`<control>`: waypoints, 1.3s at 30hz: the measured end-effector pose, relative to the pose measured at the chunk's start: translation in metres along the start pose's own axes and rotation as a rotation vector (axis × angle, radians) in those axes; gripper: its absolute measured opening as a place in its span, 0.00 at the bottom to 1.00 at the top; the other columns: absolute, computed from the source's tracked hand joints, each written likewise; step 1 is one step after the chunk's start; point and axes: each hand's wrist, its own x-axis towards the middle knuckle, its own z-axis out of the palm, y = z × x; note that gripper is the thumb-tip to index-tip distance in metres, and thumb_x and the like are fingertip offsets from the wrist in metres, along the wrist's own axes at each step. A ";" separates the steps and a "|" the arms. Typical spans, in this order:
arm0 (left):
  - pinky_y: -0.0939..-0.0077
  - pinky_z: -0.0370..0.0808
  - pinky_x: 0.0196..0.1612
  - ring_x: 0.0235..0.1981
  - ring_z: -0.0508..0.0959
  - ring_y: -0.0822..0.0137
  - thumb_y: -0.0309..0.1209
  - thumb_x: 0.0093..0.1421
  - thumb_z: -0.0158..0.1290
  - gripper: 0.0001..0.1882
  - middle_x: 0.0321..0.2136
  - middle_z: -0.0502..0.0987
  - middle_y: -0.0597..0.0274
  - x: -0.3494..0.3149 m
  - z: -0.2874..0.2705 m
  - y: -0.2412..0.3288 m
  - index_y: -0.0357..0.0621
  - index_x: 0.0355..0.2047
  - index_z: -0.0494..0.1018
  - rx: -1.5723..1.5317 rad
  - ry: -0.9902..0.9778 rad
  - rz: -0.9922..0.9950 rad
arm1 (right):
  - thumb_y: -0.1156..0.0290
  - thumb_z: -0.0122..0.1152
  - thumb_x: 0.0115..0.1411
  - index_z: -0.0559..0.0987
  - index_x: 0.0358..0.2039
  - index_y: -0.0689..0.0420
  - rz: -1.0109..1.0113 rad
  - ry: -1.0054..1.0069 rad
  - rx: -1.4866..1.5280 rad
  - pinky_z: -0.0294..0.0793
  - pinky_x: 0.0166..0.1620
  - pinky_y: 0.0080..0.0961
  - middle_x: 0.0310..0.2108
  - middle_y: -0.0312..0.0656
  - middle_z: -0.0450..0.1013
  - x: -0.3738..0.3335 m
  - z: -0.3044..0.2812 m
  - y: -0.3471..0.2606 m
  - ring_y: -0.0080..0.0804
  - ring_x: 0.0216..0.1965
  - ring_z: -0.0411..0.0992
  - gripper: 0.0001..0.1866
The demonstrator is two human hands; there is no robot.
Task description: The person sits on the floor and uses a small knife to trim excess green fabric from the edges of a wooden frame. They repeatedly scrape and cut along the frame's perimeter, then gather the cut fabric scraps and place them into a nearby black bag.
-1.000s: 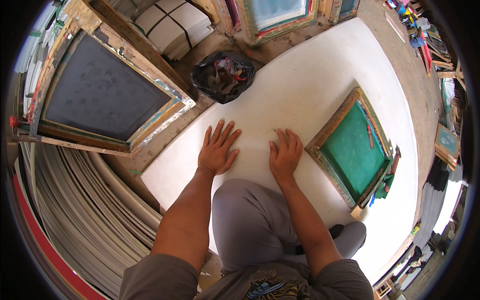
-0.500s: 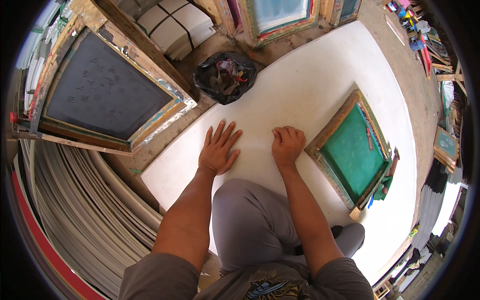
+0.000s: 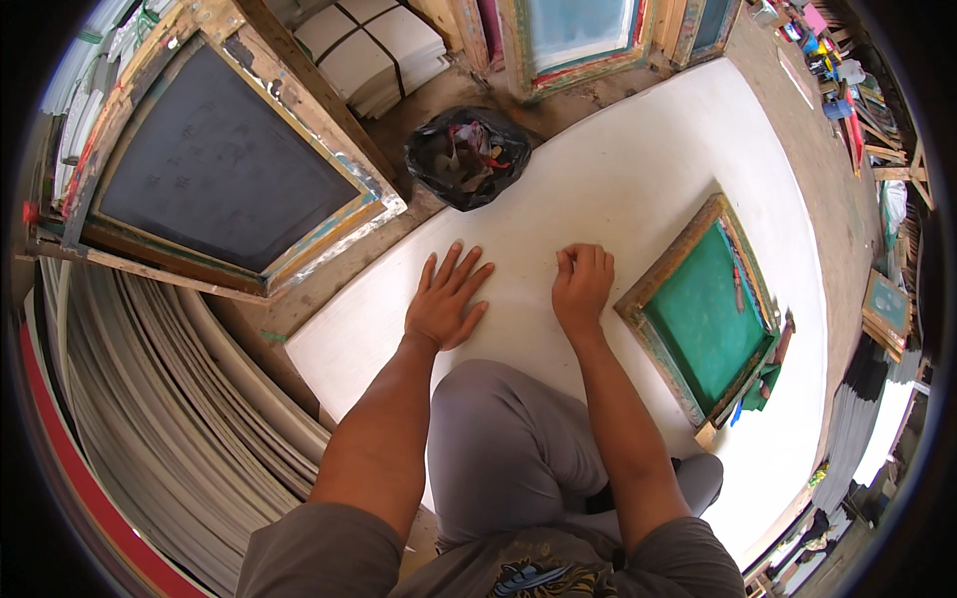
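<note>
My left hand (image 3: 449,304) lies flat on a large white board (image 3: 638,159), palm down with its fingers spread. To its right, my right hand (image 3: 582,289) is closed, thumb and fingertips pressed together close to the board's surface. Whatever those fingers may hold is hidden or too small to make out. Right of that hand, a wooden-framed screen (image 3: 695,314) with green mesh rests on the same board. Inside its frame lies a thin reddish tool (image 3: 739,289). A hammer-like tool (image 3: 788,334) sits against the frame's outer right side.
A black plastic bag (image 3: 429,164) with scraps stands beyond the board's far left edge. At left, a large dark framed screen (image 3: 229,164) leans above stacked grey sheets (image 3: 189,369). More framed screens (image 3: 578,40) stand at the back. Clutter (image 3: 847,80) lines the far right.
The view has shifted slightly, so the scene sits a little lower and to the right. My right hand has turned slightly, its fingers pointing farther forward. My left hand stays flat.
</note>
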 end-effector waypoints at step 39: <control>0.46 0.39 0.77 0.79 0.43 0.53 0.49 0.70 0.46 0.34 0.77 0.51 0.61 0.008 0.015 0.000 0.58 0.74 0.57 0.156 0.061 0.051 | 0.62 0.74 0.54 0.77 0.54 0.55 0.324 0.084 -0.315 0.68 0.59 0.47 0.53 0.46 0.73 -0.183 -0.188 0.143 0.49 0.56 0.69 0.28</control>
